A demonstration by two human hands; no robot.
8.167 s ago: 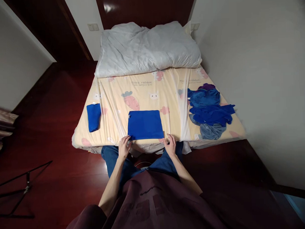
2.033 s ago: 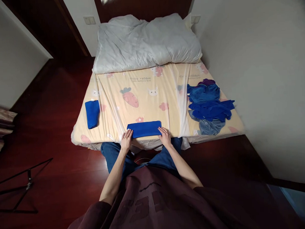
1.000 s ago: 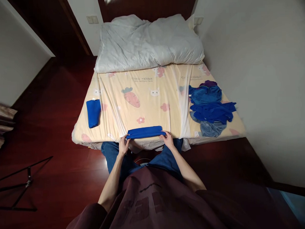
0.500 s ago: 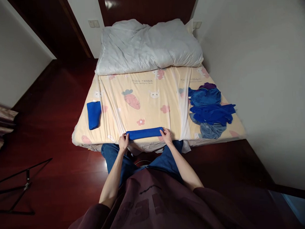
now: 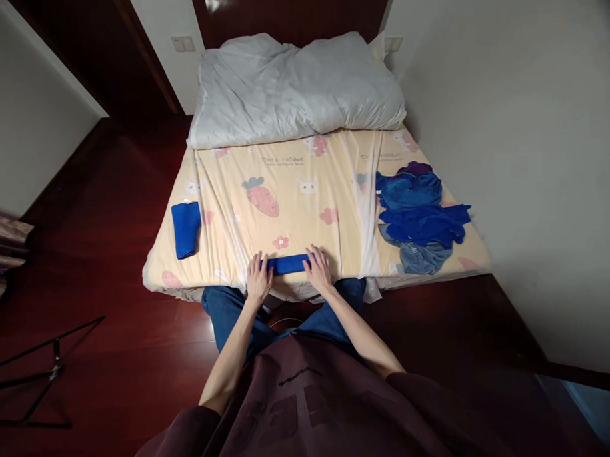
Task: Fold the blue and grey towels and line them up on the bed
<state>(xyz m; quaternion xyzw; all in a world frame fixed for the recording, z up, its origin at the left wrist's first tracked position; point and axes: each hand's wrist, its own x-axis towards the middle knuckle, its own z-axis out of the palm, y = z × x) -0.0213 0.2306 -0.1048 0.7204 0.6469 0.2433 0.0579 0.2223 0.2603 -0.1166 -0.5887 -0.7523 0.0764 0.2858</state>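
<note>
A blue cloth [image 5: 289,264], folded into a long narrow strip, lies along the front edge of the bed. My left hand [image 5: 259,277] rests over its left end, fingers spread and pointing forward. On the right end lies my right hand [image 5: 318,267], its fingers likewise apart and stretched out. Both palms face down and cover the strip's ends, so only its middle shows. To the left, near the bed's side, sits a folded blue cloth [image 5: 186,229] with a small white tag at its top.
A heap of crumpled blue and purple clothes [image 5: 422,218] lies on the bed's right side. A white quilt [image 5: 300,89] is bunched at the headboard. On the floor at left stand dark tripod legs [image 5: 54,364]. The patterned sheet [image 5: 285,219] has ridges.
Both hands have moved inward from pinching the strip's ends to lying spread over them. The strip stays in about the same place.
</note>
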